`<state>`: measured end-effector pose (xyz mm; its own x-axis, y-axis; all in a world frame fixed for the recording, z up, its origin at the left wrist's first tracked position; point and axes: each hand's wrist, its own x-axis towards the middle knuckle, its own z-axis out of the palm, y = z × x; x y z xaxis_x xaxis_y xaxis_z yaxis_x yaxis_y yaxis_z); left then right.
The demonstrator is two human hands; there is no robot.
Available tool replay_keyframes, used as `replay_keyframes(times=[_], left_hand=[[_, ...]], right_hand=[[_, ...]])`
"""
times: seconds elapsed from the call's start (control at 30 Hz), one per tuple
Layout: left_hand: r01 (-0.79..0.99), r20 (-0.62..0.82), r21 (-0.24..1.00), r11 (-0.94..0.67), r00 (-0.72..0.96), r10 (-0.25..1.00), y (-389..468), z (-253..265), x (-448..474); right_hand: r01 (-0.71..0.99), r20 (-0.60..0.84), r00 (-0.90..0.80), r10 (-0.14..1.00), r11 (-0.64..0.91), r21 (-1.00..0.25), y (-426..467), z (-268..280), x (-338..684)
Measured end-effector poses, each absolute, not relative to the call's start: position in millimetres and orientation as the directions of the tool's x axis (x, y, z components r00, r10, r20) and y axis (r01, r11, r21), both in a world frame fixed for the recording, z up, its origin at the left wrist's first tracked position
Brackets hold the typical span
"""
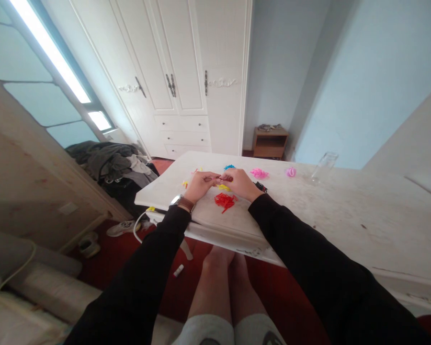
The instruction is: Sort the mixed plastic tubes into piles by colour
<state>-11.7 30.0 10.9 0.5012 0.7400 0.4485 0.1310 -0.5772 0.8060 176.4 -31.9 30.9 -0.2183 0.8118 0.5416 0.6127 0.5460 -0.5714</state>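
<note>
Facing wardrobe, table bears red pieces.

Passing room toward right end of desk
Right hand, red pile obstruct left half; glass near far edge.

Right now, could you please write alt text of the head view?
A person's left hand and right hand meet at the fingertips over a white table. A red pile lies nearer the body, a pink pile and clear glass farther right.
</note>
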Motion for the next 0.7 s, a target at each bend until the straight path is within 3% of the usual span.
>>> replay_keyframes(times=[0.7], left_hand=[[0.077, 0.369, 0.884, -0.462, 0.493, 0.788, 27.6, 9.7, -8.6]], right_hand=[[0.677, 0.576, -0.168, 0.800, 0.518, -0.522, -30.2, 32.0, 177.0]])
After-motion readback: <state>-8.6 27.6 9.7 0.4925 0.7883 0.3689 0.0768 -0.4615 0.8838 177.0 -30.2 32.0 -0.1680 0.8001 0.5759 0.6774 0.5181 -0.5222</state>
